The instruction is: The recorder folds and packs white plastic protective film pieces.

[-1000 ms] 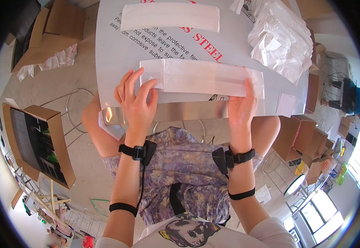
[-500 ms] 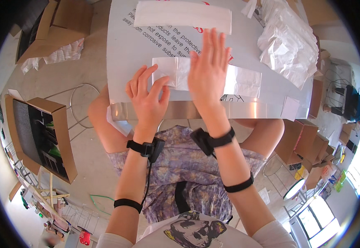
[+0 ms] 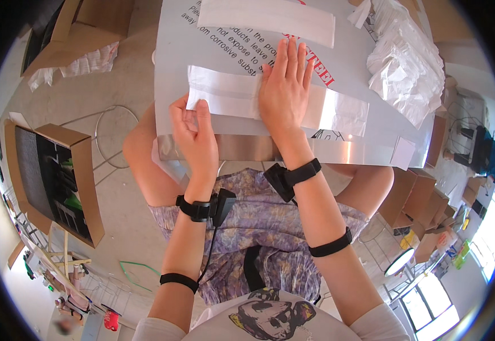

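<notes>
A long white strip of thin, shiny plastic, like a flat bag (image 3: 230,94), lies across the metal-edged table. My left hand (image 3: 196,122) pinches its near left corner between thumb and curled fingers. Flat on its middle rests my right hand (image 3: 284,96), palm down, fingers stretched toward the far side and holding nothing. The strip's right part (image 3: 344,113) lies bare beyond that hand. Farther off, a second white strip (image 3: 264,20) is laid out on the table, touched by neither hand.
A loose heap of white plastic bags (image 3: 404,62) covers the table's right side. A small pale card (image 3: 402,152) sits at the near right corner. Below the steel table edge (image 3: 236,149) are my legs. Cardboard boxes (image 3: 91,187) stand on the floor at both sides.
My left hand has moved slightly back and closed on the strip's corner. The strip's left end is now unfolded outward to the left. My right hand stays flat on the strip.
</notes>
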A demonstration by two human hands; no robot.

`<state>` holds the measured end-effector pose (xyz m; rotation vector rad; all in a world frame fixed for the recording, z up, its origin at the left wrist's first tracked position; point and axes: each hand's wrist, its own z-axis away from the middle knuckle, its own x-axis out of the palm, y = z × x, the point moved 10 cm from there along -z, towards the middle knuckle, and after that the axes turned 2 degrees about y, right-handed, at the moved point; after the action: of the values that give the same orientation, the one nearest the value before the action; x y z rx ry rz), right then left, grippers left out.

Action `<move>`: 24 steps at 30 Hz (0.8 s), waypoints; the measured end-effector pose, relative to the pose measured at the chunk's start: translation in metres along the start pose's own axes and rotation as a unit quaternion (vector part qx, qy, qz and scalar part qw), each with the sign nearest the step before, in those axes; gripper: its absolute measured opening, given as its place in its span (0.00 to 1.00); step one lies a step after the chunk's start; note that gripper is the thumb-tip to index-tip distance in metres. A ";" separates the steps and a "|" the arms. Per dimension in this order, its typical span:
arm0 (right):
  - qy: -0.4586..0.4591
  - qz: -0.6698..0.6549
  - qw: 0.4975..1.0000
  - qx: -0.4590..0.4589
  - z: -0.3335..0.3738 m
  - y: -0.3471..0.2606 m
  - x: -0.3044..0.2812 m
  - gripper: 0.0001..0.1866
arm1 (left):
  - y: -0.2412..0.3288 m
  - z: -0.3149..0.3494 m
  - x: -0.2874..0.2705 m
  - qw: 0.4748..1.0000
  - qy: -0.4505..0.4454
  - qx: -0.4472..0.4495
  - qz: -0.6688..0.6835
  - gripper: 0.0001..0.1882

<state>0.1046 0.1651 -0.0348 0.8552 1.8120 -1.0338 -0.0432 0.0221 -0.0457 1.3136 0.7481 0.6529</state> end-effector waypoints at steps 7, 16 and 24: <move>0.012 -0.009 1.000 -0.020 0.001 -0.010 -0.020 0.31 | 0.003 -0.005 0.001 0.997 -0.002 -0.065 0.033 0.16; 0.003 -0.026 1.000 -0.011 0.012 -0.005 -0.004 0.30 | 0.006 -0.010 0.005 0.995 0.025 -0.089 0.049 0.18; 0.023 -0.503 0.833 0.228 0.031 0.026 -0.066 0.33 | 0.085 0.025 0.053 0.952 0.004 0.246 -0.181 0.18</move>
<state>0.1638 0.1393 0.0083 0.0838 2.1049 -2.1819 0.0089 0.0613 0.0347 1.5660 1.1746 0.1742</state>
